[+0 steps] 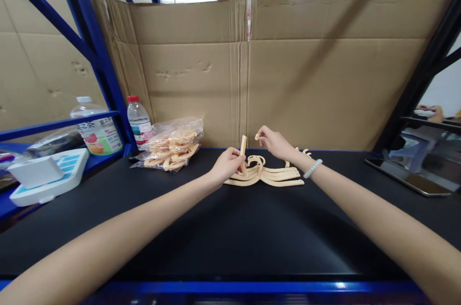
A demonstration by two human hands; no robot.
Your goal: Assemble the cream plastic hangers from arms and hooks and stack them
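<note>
A small pile of pale orange plastic hangers (273,177) lies on the black table top (230,228) near its back edge. My left hand (226,163) grips one hanger piece (244,144) and holds it upright at the pile's left end. My right hand (275,143) is raised just above the pile, pinching the tip of a hook (257,137) between thumb and fingers. A beaded bracelet (311,168) sits on my right wrist.
A clear bag of more hangers (173,149) lies at the back left, beside a red-capped bottle (139,120). A large drink bottle (95,127) and a white-blue device (46,175) sit on the left blue shelf. Cardboard walls (288,69) stand behind. A tablet (406,175) lies right.
</note>
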